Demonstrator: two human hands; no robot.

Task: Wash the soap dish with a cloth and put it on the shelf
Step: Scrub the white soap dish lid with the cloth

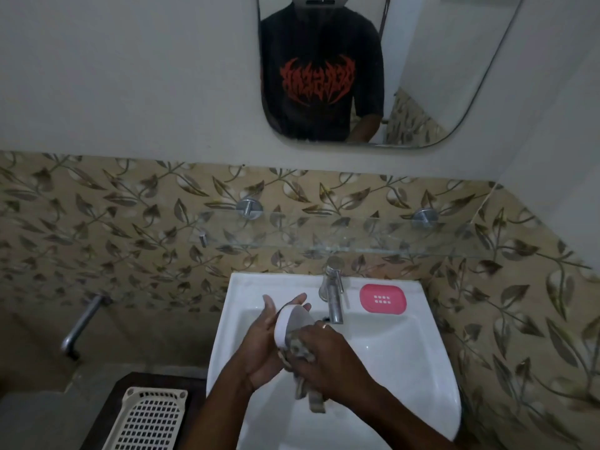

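A white oval soap dish (287,323) stands tilted on its edge over the sink basin (406,345), held from the left by my left hand (264,339). My right hand (328,355) presses a crumpled grey-brown cloth (300,349) into the dish's hollow side; the cloth's tail hangs down below my hand. A pink soap-dish insert with drain holes (383,298) lies flat on the sink's back rim, right of the tap. A glass shelf (357,235) on two metal brackets runs along the tiled wall above the sink.
A chrome tap (334,297) stands at the back of the sink, close behind my hands. A second metal tap (81,326) juts from the wall at left. A cream perforated basket (149,420) sits on a dark surface at lower left. A mirror (422,76) hangs above.
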